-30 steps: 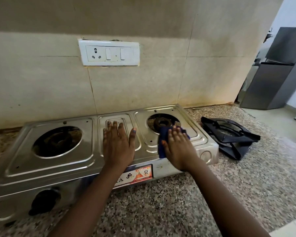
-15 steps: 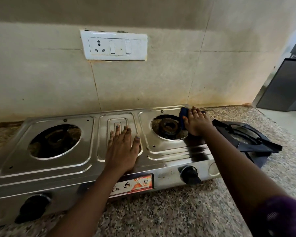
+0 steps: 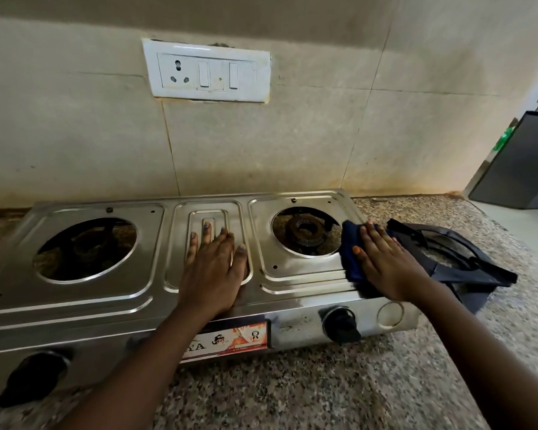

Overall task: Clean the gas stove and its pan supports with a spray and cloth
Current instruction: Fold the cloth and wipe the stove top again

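The gas stove (image 3: 143, 293) is seen on the granite counter (image 3: 339, 389). Its centre panel is pressed by the flat left hand (image 3: 210, 274); at 3 o'clock of the right burner (image 3: 306, 232), a blue cloth (image 3: 351, 252) is pressed by the flat right hand (image 3: 385, 268), pan supports (image 3: 466, 262) just beyond

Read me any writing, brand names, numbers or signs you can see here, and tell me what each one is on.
"YA": end of a larger word on the front label of the stove; the left forearm hides the start.
Small line along that label's bottom edge: too small to read.
Switch plate on the wall: no writing visible.
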